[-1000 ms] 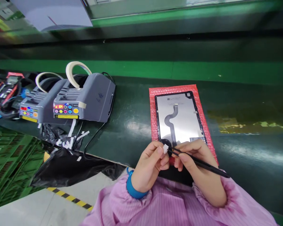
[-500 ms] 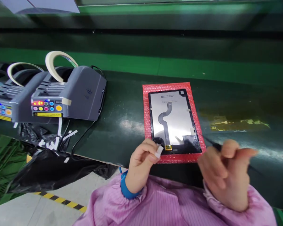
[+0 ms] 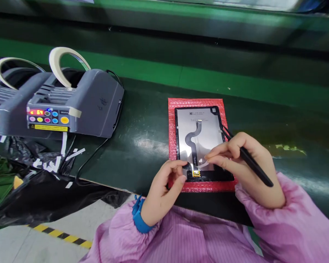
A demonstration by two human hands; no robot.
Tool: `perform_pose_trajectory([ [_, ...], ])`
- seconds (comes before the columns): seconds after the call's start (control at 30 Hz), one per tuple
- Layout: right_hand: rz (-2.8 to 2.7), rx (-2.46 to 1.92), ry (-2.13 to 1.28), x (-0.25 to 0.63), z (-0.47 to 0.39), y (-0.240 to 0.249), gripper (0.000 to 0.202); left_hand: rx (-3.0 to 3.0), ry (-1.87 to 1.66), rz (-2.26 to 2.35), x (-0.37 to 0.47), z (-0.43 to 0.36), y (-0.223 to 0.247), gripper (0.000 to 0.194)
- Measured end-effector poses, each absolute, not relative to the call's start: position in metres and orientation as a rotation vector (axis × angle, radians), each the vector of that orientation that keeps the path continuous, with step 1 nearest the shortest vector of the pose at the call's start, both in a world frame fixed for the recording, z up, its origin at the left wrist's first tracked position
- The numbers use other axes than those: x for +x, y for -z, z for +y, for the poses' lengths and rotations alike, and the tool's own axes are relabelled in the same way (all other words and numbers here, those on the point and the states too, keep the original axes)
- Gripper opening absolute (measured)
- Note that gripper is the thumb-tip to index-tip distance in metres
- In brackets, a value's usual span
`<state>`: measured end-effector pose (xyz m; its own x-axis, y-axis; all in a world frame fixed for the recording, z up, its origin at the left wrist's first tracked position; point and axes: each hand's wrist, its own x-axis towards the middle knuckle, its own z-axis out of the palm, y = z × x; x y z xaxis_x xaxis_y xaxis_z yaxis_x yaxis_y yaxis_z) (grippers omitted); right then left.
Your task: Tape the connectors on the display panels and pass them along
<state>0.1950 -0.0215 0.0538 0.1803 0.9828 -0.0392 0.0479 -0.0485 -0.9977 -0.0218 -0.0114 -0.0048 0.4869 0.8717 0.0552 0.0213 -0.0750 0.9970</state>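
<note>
A display panel (image 3: 208, 142) lies back side up on a red bubble-wrap sheet (image 3: 172, 128), its grey flex cable (image 3: 191, 140) curving down to a gold connector end (image 3: 196, 173). Over the panel's lower part, my right hand (image 3: 246, 160) pinches a thin strip of whitish tape (image 3: 203, 165) between thumb and index finger. Black tweezers (image 3: 252, 164) are also tucked in that hand, tips pointing up and left past the panel's right edge. At the panel's lower left corner, my left hand (image 3: 167, 188) has thumb and index finger apart, with nothing visible between them.
Two grey tape dispensers (image 3: 98, 106) with rolls of cream tape (image 3: 56, 65) stand on the left of the dark green bench (image 3: 145, 117). Below them a black plastic bag (image 3: 57, 197) with white tape scraps hangs at the bench edge, beside a black cable (image 3: 91, 157).
The white tape piece has passed from my left hand to my right hand. My right hand has moved left and up over the panel. My left thumb and index finger have parted.
</note>
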Motion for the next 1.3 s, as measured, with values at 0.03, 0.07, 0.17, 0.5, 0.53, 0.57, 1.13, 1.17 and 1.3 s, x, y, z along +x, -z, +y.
perform_pose_trajectory([
  [0.03,-1.099,-1.359,-1.150,0.199,-0.015,-0.052,0.046,1.546,-0.867,0.856,-0.024,-0.008,0.005,0.025],
  [0.07,-1.121,-1.361,-1.232,0.203,-0.007,-0.048,0.046,1.625,-0.870,0.882,-0.026,-0.003,0.005,0.025],
  [0.17,-1.232,-1.380,-1.387,0.207,0.014,-0.032,0.047,1.908,-0.835,0.927,-0.029,0.010,0.004,0.025],
  [0.5,-1.374,-1.411,-1.263,0.204,0.056,-0.004,0.046,2.519,-0.610,1.084,-0.020,0.029,0.015,0.031],
  [0.53,-1.378,-1.412,-1.260,0.205,0.057,-0.003,0.046,2.548,-0.603,1.089,-0.018,0.030,0.016,0.032],
  [0.57,-1.381,-1.414,-1.257,0.205,0.057,-0.003,0.046,2.574,-0.598,1.090,-0.017,0.031,0.017,0.032],
  [1.13,-1.507,-1.484,-1.111,0.201,0.062,-0.002,0.046,2.638,-0.513,1.082,-0.013,0.032,0.019,0.035],
  [1.17,-1.536,-1.500,-1.058,0.202,0.064,0.000,0.048,2.633,-0.510,1.088,-0.013,0.032,0.020,0.035],
  [1.3,-1.629,-1.534,-0.782,0.207,0.079,0.011,0.057,2.606,-0.496,1.120,-0.013,0.029,0.023,0.038],
])
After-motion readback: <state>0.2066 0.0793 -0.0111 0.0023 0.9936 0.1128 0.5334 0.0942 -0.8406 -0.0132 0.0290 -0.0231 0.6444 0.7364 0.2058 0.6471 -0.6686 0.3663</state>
